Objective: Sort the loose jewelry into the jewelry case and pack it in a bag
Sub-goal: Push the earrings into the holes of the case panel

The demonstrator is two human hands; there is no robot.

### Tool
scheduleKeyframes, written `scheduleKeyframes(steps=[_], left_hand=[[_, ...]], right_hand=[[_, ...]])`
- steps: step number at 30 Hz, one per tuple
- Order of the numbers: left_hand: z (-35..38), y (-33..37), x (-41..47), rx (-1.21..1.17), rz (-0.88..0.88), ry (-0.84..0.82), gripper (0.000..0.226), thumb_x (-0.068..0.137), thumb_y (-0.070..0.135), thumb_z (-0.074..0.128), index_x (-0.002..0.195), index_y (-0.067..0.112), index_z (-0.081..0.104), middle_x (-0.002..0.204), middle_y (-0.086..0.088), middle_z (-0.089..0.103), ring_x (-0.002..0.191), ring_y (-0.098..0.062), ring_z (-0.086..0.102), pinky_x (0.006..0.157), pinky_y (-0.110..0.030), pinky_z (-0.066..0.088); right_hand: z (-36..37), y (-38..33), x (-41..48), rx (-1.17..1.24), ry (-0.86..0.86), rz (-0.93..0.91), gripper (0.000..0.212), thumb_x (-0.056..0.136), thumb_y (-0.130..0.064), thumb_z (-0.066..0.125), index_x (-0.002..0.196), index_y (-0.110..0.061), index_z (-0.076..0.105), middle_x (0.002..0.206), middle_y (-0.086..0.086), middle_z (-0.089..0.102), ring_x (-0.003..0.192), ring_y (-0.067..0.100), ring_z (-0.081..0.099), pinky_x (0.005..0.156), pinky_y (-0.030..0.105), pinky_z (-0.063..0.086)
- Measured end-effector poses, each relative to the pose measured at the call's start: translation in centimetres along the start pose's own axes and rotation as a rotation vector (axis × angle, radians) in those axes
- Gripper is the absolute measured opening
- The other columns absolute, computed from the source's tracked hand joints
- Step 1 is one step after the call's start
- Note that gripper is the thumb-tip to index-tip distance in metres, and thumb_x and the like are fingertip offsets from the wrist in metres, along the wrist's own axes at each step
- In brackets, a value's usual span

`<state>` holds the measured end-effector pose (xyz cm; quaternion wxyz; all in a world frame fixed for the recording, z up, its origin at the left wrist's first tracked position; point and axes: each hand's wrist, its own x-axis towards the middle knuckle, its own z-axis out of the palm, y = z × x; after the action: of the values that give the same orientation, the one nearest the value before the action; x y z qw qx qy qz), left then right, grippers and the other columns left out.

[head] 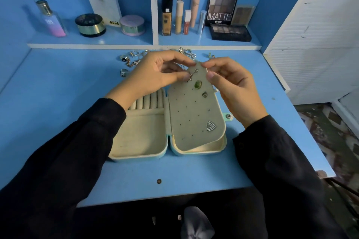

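Note:
The cream jewelry case [139, 147] lies open on the blue desk, ring rolls in its left half. Its perforated earring flap [194, 114] is lifted from the right half. A green stone earring [198, 84], a small dark stud [204, 94] and a sparkly triangular earring [211, 126] sit on the flap. My left hand [155, 74] pinches a small silver dangling earring [191, 76] against the flap's upper part. My right hand [229, 81] pinches the flap's top edge, fingers curled behind it. Loose silver jewelry [132, 60] lies behind my hands.
A shelf at the back holds a perfume bottle [50, 19], powder jars [90, 25], foundation tubes [167, 15] and eyeshadow palettes [230, 32]. A white slatted panel [318, 35] borders the desk on the right. A small dark round thing [159, 181] lies near the desk's front edge.

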<state>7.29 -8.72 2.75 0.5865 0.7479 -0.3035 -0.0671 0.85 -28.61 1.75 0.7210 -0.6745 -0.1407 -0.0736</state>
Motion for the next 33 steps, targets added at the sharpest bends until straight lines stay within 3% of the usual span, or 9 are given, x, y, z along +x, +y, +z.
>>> scheduleKeyframes(steps=[6,12,22,28,31,33], left_hand=[[0.6,-0.2,1.0,0.161,-0.043,-0.101,0.029,0.082,0.013,0.076,0.107,0.027,0.071,0.103,0.011,0.072,0.095,-0.014,0.069,0.092,-0.025,0.054],[1.0,0.0,1.6,0.306,-0.076,-0.205,0.023,0.083,0.020,0.076,0.106,0.025,0.074,0.099,0.005,0.074,0.092,-0.005,0.069,0.092,-0.022,0.053],[1.3,-0.8,1.8,0.406,-0.085,-0.259,0.023,0.084,0.023,0.075,0.108,0.022,0.074,0.102,0.008,0.073,0.095,-0.005,0.068,0.096,-0.033,0.053],[1.0,-0.9,2.3,0.394,-0.118,-0.282,0.020,0.086,0.027,0.073,0.106,0.027,0.074,0.099,0.011,0.074,0.093,-0.002,0.068,0.093,-0.025,0.053],[1.1,-1.0,3.5,0.412,-0.124,-0.288,0.018,0.088,0.027,0.070,0.106,0.030,0.073,0.102,0.010,0.074,0.095,0.000,0.067,0.092,-0.019,0.051],[1.4,-1.4,4.8,0.429,-0.122,-0.274,0.018,0.089,0.027,0.069,0.107,0.031,0.073,0.105,0.008,0.073,0.097,-0.005,0.067,0.093,-0.022,0.052]], right_hand=[[-2.0,0.0,-1.5,-0.164,0.041,0.076,0.015,0.091,-0.001,0.062,0.102,-0.010,0.067,0.091,0.008,0.064,0.082,0.015,0.058,0.075,0.020,0.049],[-3.2,1.1,-2.6,-0.418,0.064,0.123,0.018,0.088,-0.007,0.067,0.104,-0.014,0.071,0.090,0.004,0.066,0.079,0.010,0.060,0.079,0.023,0.050],[-3.1,1.9,-3.0,-0.644,0.068,0.084,0.016,0.087,-0.010,0.068,0.102,-0.012,0.073,0.091,0.000,0.066,0.085,0.013,0.062,0.083,0.028,0.052],[-3.9,1.7,-2.5,-0.629,0.054,0.132,0.015,0.089,-0.010,0.066,0.103,-0.013,0.072,0.093,0.002,0.068,0.082,0.009,0.062,0.079,0.018,0.050],[-5.8,1.8,-1.8,-0.733,0.109,0.136,0.015,0.090,-0.012,0.063,0.101,-0.016,0.072,0.093,0.001,0.069,0.081,0.005,0.060,0.074,0.017,0.048],[-7.4,2.1,-1.0,-0.817,0.162,0.136,0.015,0.089,-0.011,0.062,0.099,-0.014,0.072,0.093,0.001,0.068,0.076,0.002,0.058,0.069,0.010,0.044]])
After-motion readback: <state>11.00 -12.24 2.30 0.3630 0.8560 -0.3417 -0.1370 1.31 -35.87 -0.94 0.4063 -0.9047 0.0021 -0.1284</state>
